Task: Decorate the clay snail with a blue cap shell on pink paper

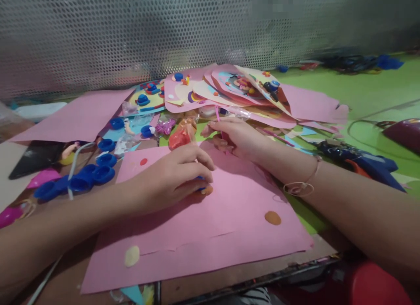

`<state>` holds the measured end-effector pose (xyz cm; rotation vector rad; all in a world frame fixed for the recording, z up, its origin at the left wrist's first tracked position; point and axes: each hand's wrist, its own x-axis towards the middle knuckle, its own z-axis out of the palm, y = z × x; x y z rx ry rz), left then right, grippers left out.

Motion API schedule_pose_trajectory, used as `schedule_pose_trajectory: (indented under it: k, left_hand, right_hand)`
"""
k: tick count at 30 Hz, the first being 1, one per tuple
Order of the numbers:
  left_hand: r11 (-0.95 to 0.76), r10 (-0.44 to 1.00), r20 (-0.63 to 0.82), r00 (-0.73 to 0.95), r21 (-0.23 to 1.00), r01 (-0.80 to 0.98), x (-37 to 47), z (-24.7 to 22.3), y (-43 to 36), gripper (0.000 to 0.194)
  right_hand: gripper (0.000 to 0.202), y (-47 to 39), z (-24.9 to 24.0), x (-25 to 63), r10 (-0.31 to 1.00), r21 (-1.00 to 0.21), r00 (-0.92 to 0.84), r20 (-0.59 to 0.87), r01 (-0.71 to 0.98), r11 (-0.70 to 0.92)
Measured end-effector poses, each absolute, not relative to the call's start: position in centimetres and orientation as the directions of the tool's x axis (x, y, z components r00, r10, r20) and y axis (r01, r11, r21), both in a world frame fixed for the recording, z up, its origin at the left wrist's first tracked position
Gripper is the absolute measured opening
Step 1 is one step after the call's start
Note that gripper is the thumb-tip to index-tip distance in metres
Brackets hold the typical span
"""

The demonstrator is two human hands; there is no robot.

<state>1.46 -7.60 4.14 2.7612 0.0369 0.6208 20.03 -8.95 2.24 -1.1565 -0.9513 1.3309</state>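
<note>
A large pink paper sheet (pixel 210 222) lies in front of me with small flat clay discs on it: a red disc (pixel 143 162), a cream disc (pixel 131 256) and a brown disc (pixel 273 218). My left hand (pixel 185 171) is closed over the middle of the sheet, its fingertips around a small blue and orange clay piece (pixel 206 190), mostly hidden by the fingers. Just beyond it, my right hand (pixel 234 138) pinches a thin pink stick (pixel 217 113) held nearly upright. Orange-red clay in clear wrap (pixel 180 138) sits beyond the left hand.
Blue plastic pots (pixel 82 180) lie left, crossed by a white cable (pixel 75 163). Decorated paper sheets (pixel 226 88) are stacked against a perforated metal screen (pixel 157 38). At right, a dark blue tool (pixel 364 160), perhaps a glue gun, rests on the green table (pixel 370 92).
</note>
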Motion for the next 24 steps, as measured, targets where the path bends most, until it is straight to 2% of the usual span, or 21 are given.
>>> schedule_pose_trajectory:
  k: [5, 10, 24]
  left_hand:
    - [-0.909, 0.098, 0.253, 0.963, 0.416, -0.016, 1.61, 4.33, -7.39, 0.017]
    - [-0.866, 0.113, 0.203, 0.973, 0.501, -0.004, 1.61, 4.30, -7.34, 0.016]
    - [-0.908, 0.105, 0.275, 0.956, 0.419, -0.021, 1.83, 3.87, -7.71, 0.012]
  right_hand:
    - [0.031, -8.82, 2.27, 20.21, 0.995, -0.973, 0.028, -0.099, -0.212, -0.091]
    - [0.033, -8.42, 2.06, 20.54, 0.993, -0.978, 0.068, -0.095, -0.190, -0.081]
    - [0.037, -8.33, 2.09, 20.71, 0.993, -0.989, 0.079, -0.082, -0.129, -0.071]
